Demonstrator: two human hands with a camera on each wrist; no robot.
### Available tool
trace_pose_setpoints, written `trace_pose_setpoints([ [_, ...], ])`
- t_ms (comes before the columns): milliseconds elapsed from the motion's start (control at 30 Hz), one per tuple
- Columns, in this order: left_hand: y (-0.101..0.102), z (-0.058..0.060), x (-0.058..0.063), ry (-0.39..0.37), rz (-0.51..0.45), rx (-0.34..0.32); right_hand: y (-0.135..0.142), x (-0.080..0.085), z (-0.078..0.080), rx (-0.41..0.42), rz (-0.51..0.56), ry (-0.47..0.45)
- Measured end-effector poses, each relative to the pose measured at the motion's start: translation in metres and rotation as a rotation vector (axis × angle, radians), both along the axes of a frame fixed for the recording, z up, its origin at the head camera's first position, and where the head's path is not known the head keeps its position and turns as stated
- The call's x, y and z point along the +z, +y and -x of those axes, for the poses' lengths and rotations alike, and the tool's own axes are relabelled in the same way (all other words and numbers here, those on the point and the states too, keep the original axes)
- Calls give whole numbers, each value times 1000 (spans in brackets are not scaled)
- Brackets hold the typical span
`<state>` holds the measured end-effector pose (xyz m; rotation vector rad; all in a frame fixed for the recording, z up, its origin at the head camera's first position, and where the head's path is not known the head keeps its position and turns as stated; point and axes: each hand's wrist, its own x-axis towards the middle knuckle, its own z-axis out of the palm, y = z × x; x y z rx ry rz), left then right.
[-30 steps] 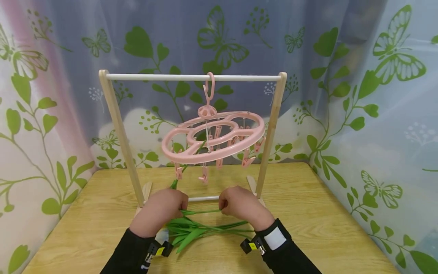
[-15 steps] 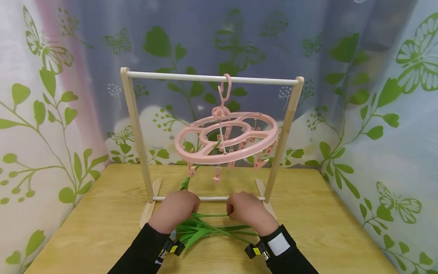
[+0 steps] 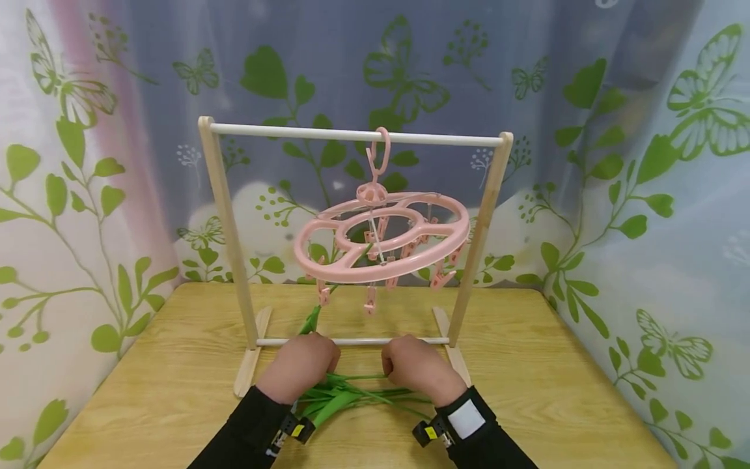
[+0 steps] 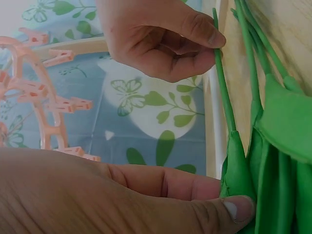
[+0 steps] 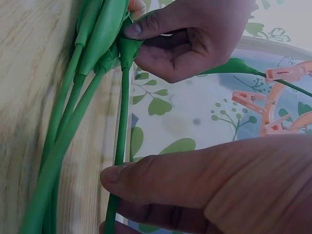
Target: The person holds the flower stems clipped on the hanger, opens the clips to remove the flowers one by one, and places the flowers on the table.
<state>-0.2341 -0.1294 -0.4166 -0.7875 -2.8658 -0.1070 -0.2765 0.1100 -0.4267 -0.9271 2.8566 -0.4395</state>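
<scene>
Between my two hands a green artificial flower stem point(image 4: 223, 87) runs level, just above the table. My left hand point(image 3: 303, 366) pinches its leafy part between thumb and fingers, as the left wrist view shows. My right hand point(image 3: 423, 370) pinches the thin stem farther right, near its end. Right under my hands lies a bundle of similar green stems with leaves point(image 5: 73, 97), partly covered by the left hand. A pink clip hanger point(image 3: 375, 268) hangs above and behind. Another green stem point(image 5: 231, 67) slants up from behind my left hand to a pink clip point(image 5: 287, 73). Flower heads are hidden.
The hanger hooks over the white top bar point(image 3: 293, 132) of a wooden rack point(image 3: 225, 228). Several pink clips dangle below its ring. A lower white bar point(image 3: 363, 341) crosses just behind my hands. Patterned curtains point(image 3: 117, 195) surround the wooden table point(image 3: 527, 391).
The head view has shifted. Both hands have come slightly down and nearer the bundle, still holding the same stem. The hanger stays on the bar.
</scene>
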Motion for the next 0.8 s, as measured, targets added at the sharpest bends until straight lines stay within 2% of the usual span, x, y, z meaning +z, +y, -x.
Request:
trace_pose_setpoints([
  [100, 2, 1, -3, -35, 8, 34, -1, -2, -1, 11, 8, 14],
  [333, 5, 3, -9, -43, -8, 59, -2, -7, 0, 41, -13, 58],
  [500, 8, 7, -11, -94, 4, 117, -4, -10, 0, 36, -34, 65],
  [800, 8, 6, -16, -11, 15, 99, -5, -17, 2, 40, -36, 80],
])
